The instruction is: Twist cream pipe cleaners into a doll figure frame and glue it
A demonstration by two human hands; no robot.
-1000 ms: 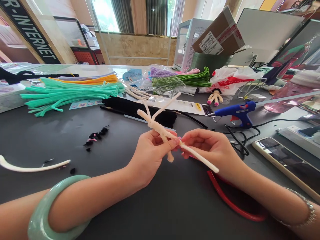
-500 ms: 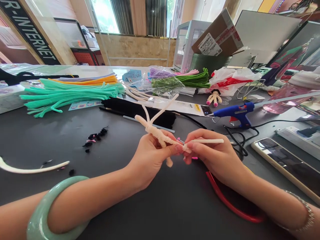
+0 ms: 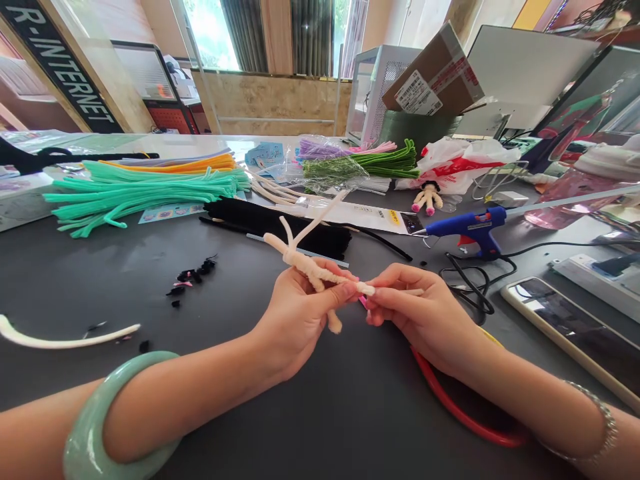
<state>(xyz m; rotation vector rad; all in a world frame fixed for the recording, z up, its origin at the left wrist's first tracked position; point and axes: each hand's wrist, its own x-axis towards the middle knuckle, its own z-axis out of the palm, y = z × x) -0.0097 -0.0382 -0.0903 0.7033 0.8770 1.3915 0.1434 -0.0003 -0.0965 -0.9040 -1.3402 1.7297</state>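
Observation:
A cream pipe-cleaner figure point(image 3: 306, 265), wrapped round its middle and with loose stems sticking up at the upper left, is held over the table. My left hand point(image 3: 305, 313) is closed on its body, thumb and index finger pinching one limb. The tip of that limb, a small wrapped end, pokes out toward my right hand point(image 3: 415, 300). Closed in a pinch, the right fingers hold the cream stem at that end, its free length partly behind the knuckles. Below the right wrist lies a red curved handle point(image 3: 465, 417), its other end hidden under the hand.
Bundles of mint point(image 3: 145, 193), black point(image 3: 280, 227) and green point(image 3: 390, 160) pipe cleaners lie across the back. To the right are a blue glue gun point(image 3: 470, 227), its cable and a phone point(image 3: 575, 333). A small finished doll point(image 3: 429, 197) stands behind; black scraps point(image 3: 193, 277) lie left.
The right-hand stem, which stuck out straight to the right, now shows only a short length behind the fingers. The limb's wrapped end is more exposed between the hands. The figure shifted slightly left.

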